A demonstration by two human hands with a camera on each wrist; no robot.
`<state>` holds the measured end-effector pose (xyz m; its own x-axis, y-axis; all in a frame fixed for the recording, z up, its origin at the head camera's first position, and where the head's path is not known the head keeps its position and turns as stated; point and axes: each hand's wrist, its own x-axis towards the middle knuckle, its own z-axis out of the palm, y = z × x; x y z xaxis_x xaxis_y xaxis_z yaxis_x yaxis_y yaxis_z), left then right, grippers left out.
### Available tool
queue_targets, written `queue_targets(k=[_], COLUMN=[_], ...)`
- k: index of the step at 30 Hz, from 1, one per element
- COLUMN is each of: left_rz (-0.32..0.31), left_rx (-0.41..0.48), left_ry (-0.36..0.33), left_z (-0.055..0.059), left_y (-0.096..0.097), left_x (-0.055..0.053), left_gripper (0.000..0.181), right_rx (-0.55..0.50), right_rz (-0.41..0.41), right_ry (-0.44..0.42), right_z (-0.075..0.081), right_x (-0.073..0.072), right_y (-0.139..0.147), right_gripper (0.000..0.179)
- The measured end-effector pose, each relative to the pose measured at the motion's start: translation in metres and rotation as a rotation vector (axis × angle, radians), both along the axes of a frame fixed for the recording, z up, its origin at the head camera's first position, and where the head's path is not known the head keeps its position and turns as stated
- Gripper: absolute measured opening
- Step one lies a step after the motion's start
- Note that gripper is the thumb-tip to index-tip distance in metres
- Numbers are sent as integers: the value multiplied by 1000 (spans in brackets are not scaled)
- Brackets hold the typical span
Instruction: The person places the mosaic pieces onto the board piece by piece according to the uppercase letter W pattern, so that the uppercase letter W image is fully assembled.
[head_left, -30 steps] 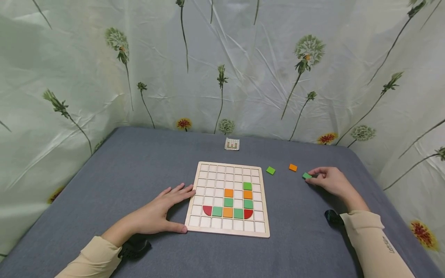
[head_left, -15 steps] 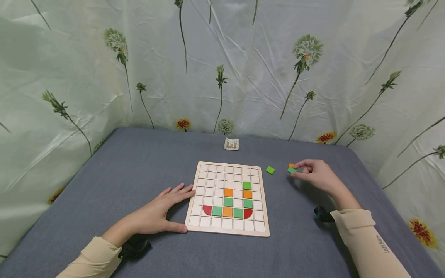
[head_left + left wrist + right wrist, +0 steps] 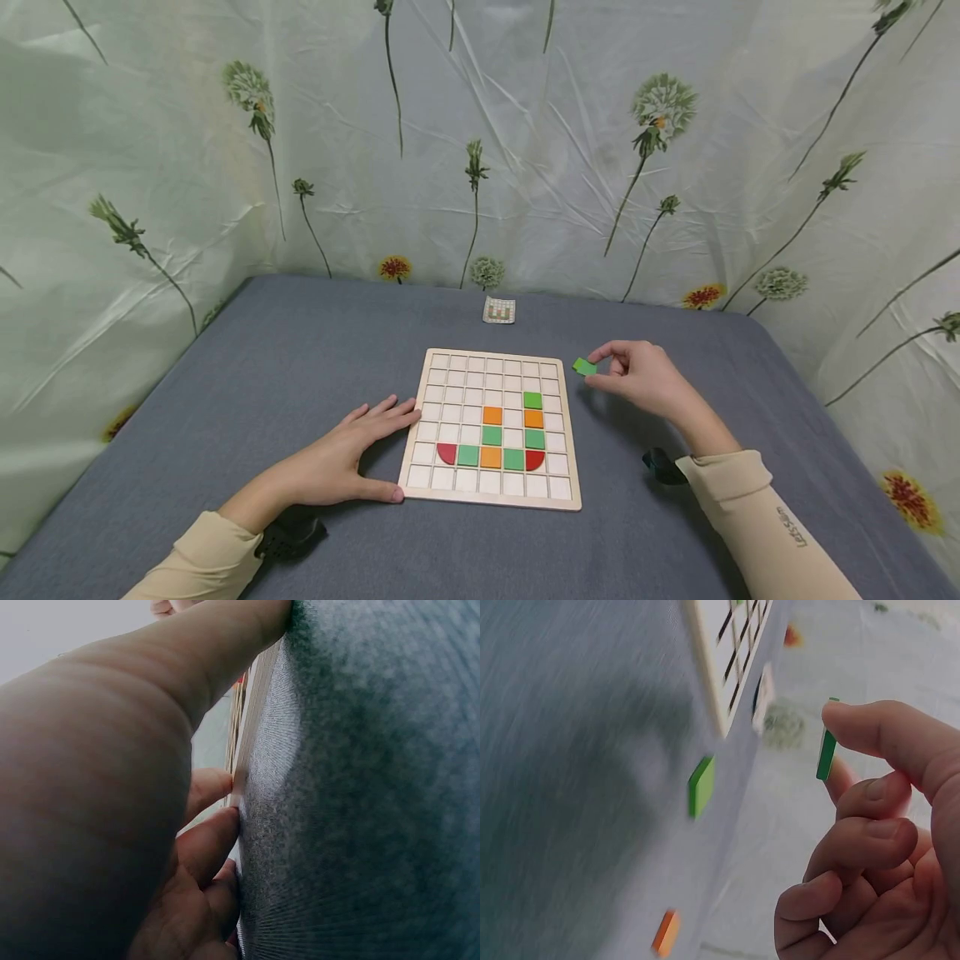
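Note:
My left hand [image 3: 341,458] lies beside the wooden grid board [image 3: 574,467], its spread fingertips at the left edge and its thumb at the near left corner. My right hand [image 3: 641,379] pinches a green square tile [image 3: 827,754] between thumb and finger, raised off the table to the right of the board. In the head view this tile overlaps a lighter green tile [image 3: 701,786] lying on the cloth. An orange tile [image 3: 667,932] lies farther right, hidden by my hand in the head view. Set in the grid are green and orange squares and two red quarter-round tiles [image 3: 447,453].
A small card [image 3: 499,310] printed with a grid pattern lies behind the board. Grey cloth [image 3: 315,350] covers the table, and a flower-printed curtain [image 3: 420,125] hangs along its back and sides.
My right hand has carried the green tile leftward, past the orange tile to the lighter green one. My left hand and the board have stayed put.

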<state>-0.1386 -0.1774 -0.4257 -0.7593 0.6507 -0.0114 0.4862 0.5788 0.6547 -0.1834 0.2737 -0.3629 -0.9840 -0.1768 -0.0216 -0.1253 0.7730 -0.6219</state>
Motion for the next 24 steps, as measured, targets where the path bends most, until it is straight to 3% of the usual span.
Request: queue_targets(k=[19,24], left_rz=[6,10], left_rx=[1,-14], left_ry=[-1,-9], left_z=[-2,-2], left_y=[1,4], left_x=[-1,-2], left_gripper=[101,103], right_rx=[-29,-56], right_rz=[211,231], right_ry=[2,-5], right_z=[1,-1], right_x=[3,4], right_y=[-74,-90], right_gripper=[23,23])
